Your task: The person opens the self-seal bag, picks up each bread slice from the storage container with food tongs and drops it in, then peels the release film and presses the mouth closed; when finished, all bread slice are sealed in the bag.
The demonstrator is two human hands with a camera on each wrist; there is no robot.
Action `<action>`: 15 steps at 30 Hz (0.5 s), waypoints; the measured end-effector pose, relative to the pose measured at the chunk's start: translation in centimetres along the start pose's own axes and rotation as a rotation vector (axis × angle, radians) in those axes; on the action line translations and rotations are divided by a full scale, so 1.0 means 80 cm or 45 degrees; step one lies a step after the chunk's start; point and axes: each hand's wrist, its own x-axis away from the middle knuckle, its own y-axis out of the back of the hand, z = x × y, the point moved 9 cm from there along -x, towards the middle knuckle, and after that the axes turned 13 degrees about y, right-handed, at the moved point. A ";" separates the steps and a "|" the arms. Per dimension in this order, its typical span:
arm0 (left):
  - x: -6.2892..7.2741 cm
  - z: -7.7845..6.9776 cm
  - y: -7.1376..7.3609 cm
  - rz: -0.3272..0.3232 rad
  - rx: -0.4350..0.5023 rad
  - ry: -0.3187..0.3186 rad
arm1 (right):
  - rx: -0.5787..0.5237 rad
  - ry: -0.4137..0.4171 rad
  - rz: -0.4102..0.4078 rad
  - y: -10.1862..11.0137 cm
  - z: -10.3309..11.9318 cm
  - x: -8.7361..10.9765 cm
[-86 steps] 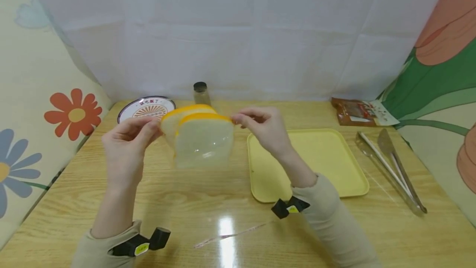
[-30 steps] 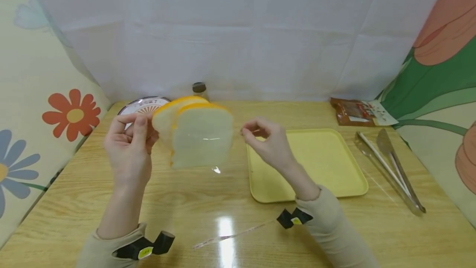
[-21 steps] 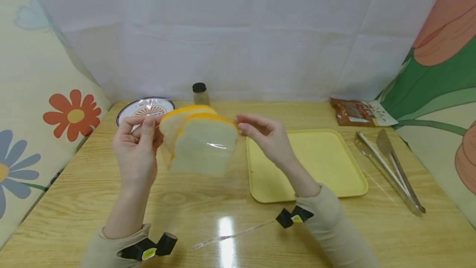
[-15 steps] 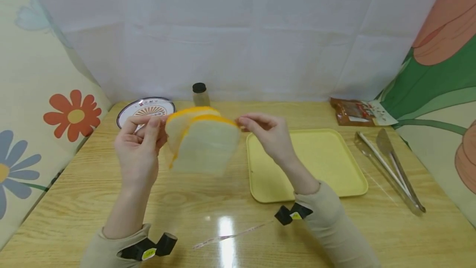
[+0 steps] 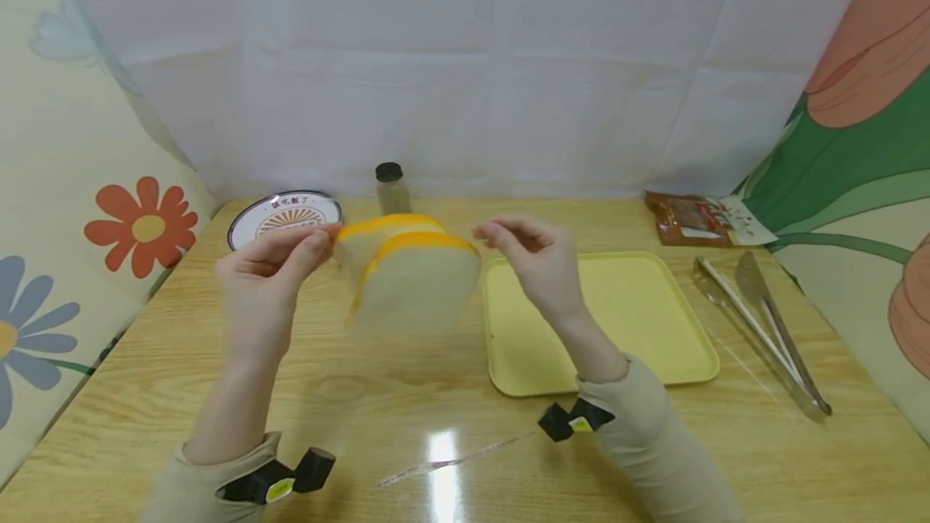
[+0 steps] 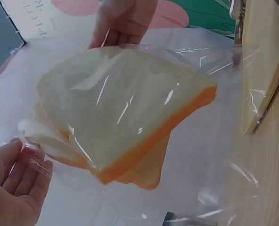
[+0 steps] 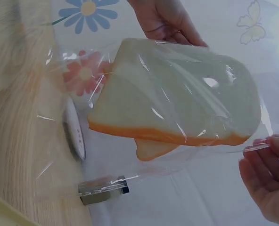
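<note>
Two slices of toast bread [image 5: 421,285] with orange crusts hang above the table inside a clear plastic bag [image 6: 245,172]. One slice overlaps the other. My left hand [image 5: 265,281] pinches the bag's upper left corner between thumb and fingers; in the left wrist view its fingertips [image 6: 41,175] hold a crumpled bit of film. On the opposite side my right hand [image 5: 541,269] pinches the bag's upper right edge, and the right wrist view shows the film between thumb and fingers [image 7: 262,176]. The bag is stretched between both hands.
A yellow tray [image 5: 610,313] lies right of centre, with metal tongs [image 5: 756,321] and a spatula-like tool [image 5: 777,321] beyond it. At the back are a patterned plate [image 5: 283,212], a black-capped jar [image 5: 393,190] and a brown food packet [image 5: 697,220]. A thin strip [image 5: 446,462] lies in front.
The bread and bag have shifted right and tilted. My left thumb has come down from its raised position into a pinch at the corner; my right hand has moved slightly right.
</note>
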 end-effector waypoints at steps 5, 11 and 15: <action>0.001 0.000 -0.003 0.016 -0.029 0.041 | -0.028 -0.002 -0.004 0.005 0.000 0.001; 0.002 0.003 -0.014 0.057 -0.146 0.058 | -0.094 -0.006 0.038 -0.002 0.000 0.006; 0.002 0.004 -0.015 0.056 -0.203 0.053 | -0.067 -0.020 0.087 -0.006 -0.001 0.010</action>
